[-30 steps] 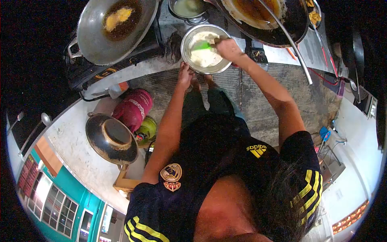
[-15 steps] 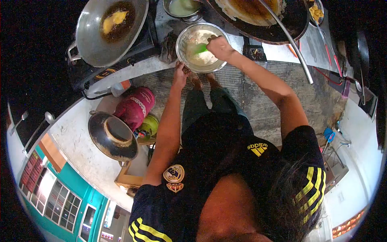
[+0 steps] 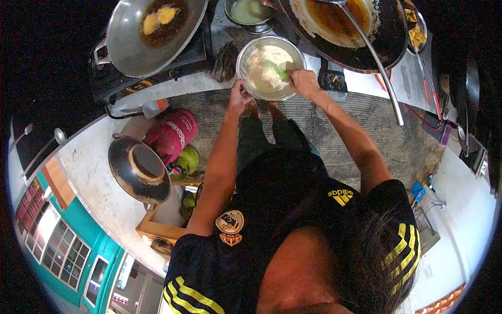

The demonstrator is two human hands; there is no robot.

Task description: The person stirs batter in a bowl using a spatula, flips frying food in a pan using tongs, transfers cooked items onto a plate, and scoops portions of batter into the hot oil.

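A metal bowl [image 3: 242, 78] of pale, lumpy batter [image 3: 267, 63] sits at the front edge of the counter. My left hand [image 3: 239, 96] grips the bowl's near left rim. At the right rim, my right hand [image 3: 305, 82] is closed around a green spoon [image 3: 283, 74], whose head lies in the batter. Left of the bowl, a large wok [image 3: 123, 50] on the stove holds dark oil with a yellow piece of food [image 3: 159, 19] frying in it. To the right stands a blackened wok [image 3: 334, 49] with brown oil and a long-handled metal ladle [image 3: 368, 43] resting across it.
Behind the bowl stands a smaller metal bowl [image 3: 251, 21] of pale liquid. A plate of fried pieces [image 3: 417, 37] and red-handled tongs [image 3: 435, 93] lie far right. A dark cloth [image 3: 225, 62] is beside the bowl. Below left are a pink gas cylinder [image 3: 175, 133] and a hanging wok [image 3: 140, 168].
My right hand has moved from over the bowl to its right rim, drawing the spoon rightward. My left hand stays on the rim. The whole view has shifted slightly.
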